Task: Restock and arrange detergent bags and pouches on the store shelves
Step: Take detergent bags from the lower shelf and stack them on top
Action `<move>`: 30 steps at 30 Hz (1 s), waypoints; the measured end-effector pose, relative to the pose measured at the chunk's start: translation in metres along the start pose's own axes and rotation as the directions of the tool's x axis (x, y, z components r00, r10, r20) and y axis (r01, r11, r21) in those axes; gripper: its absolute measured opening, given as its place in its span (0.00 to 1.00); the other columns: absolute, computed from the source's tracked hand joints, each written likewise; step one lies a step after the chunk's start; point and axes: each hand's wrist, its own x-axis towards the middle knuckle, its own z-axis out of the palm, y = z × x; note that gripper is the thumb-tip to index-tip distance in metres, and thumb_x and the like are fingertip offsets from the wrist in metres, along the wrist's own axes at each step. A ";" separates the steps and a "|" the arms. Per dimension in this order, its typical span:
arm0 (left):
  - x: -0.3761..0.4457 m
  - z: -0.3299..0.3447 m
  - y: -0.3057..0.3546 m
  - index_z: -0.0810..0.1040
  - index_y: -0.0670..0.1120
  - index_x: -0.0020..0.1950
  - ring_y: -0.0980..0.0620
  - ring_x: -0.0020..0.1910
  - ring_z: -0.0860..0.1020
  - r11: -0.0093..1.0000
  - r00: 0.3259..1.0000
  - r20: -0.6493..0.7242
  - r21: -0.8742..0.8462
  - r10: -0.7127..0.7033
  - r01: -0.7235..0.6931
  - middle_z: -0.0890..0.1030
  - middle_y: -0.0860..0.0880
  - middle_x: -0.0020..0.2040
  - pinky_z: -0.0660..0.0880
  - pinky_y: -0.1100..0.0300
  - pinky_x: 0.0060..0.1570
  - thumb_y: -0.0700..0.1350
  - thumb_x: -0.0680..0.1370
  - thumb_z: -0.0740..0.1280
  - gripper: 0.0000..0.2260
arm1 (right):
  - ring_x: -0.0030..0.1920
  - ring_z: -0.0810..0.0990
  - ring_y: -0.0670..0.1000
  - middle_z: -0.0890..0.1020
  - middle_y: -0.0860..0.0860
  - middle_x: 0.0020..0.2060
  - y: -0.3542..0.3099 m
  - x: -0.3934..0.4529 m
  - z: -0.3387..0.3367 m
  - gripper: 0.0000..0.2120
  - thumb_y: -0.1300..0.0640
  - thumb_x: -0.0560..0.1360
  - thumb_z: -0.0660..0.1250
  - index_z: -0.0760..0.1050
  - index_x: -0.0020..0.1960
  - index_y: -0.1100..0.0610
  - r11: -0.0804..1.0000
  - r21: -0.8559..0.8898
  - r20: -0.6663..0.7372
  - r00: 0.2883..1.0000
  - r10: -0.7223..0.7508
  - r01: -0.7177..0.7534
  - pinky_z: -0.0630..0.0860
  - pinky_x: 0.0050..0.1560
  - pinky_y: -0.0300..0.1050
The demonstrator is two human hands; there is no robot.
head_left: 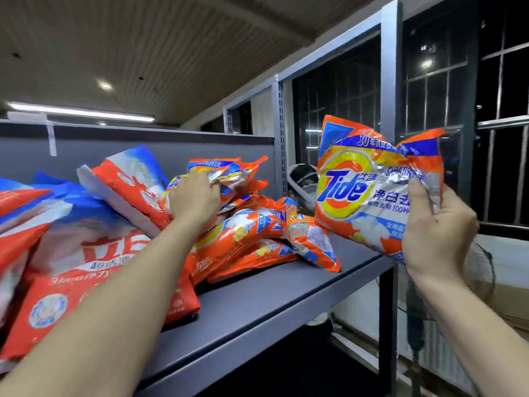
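1. The right hand (435, 224) is gripping an orange detergent bag (369, 184) by its right edge, thumb pressed across the crinkled front, holding it upright in the air just above the right end of the shelf (274, 305).
2. That bag is glossy plastic film, creased and puckered along the top seam, with a yellow and orange bullseye and blue "Tide" lettering on its front.
3. The left hand (194, 196) is reaching into a pile of small orange pouches (243, 230), its curled fingers clutching the topmost pouch (220, 173), whose shiny film is bunching under the grip.
4. The pouches in the pile are lying slumped and overlapping on the shelf, soft and lumpy in shape.
5. Larger red, white and blue bags (86, 253) are leaning against one another at the left of the shelf, their surfaces smooth and slightly blurred.
6. The shelf is showing a flat, matte grey board with a grey back panel (143, 150), held by a grey metal upright (390, 67) with a slotted post (282, 133) beside it.
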 end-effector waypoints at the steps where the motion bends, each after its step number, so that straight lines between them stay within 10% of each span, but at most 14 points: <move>1: 0.004 0.001 -0.004 0.73 0.41 0.58 0.34 0.57 0.74 1.000 0.998 0.055 -0.008 -0.019 0.019 0.77 0.35 0.57 0.70 0.46 0.53 0.48 0.79 0.56 0.14 | 0.36 0.76 0.49 0.79 0.49 0.34 0.002 0.005 0.011 0.09 0.51 0.79 0.62 0.75 0.42 0.53 1.000 0.021 -0.001 1.000 -0.010 0.010 0.70 0.37 0.43; 8: 0.012 -0.004 -0.019 0.71 0.47 0.63 0.39 0.61 0.72 0.991 0.965 0.262 -0.119 -0.028 0.061 0.75 0.42 0.63 0.69 0.47 0.60 0.58 0.80 0.55 0.19 | 0.46 0.80 0.57 0.83 0.59 0.44 -0.001 0.025 0.125 0.11 0.57 0.79 0.62 0.80 0.51 0.64 0.972 0.073 0.013 0.974 -0.226 0.225 0.69 0.46 0.43; 11: 0.013 -0.003 -0.018 0.71 0.48 0.64 0.40 0.61 0.72 0.991 0.959 0.281 -0.112 -0.035 0.069 0.75 0.43 0.63 0.69 0.47 0.61 0.58 0.79 0.57 0.19 | 0.51 0.78 0.61 0.82 0.59 0.49 0.008 0.020 0.170 0.11 0.58 0.78 0.63 0.80 0.56 0.61 0.946 0.051 0.234 0.917 -0.323 0.320 0.72 0.55 0.55; 15: 0.012 -0.001 -0.018 0.69 0.49 0.67 0.40 0.64 0.71 0.994 0.961 0.273 -0.089 -0.037 0.064 0.74 0.43 0.66 0.68 0.46 0.63 0.57 0.79 0.58 0.20 | 0.67 0.69 0.56 0.76 0.51 0.63 0.036 -0.022 0.205 0.17 0.51 0.77 0.65 0.74 0.65 0.51 0.965 0.032 0.807 0.563 -0.178 0.259 0.67 0.64 0.59; 25: -0.024 0.000 -0.010 0.43 0.47 0.78 0.42 0.77 0.47 0.982 0.959 0.217 -0.002 -0.183 0.188 0.49 0.42 0.78 0.47 0.49 0.74 0.57 0.79 0.59 0.36 | 0.73 0.61 0.53 0.65 0.50 0.73 0.045 -0.009 0.203 0.34 0.41 0.73 0.66 0.62 0.74 0.54 0.958 -0.069 0.954 0.299 -0.018 0.278 0.60 0.71 0.49; 30: -0.043 -0.017 -0.005 0.46 0.45 0.78 0.44 0.75 0.53 0.989 0.967 0.210 0.007 -0.143 0.144 0.54 0.42 0.77 0.55 0.49 0.72 0.54 0.77 0.62 0.36 | 0.70 0.66 0.50 0.69 0.50 0.70 0.045 0.003 0.186 0.31 0.48 0.73 0.70 0.66 0.72 0.56 0.998 0.013 0.921 0.388 -0.034 0.057 0.61 0.65 0.40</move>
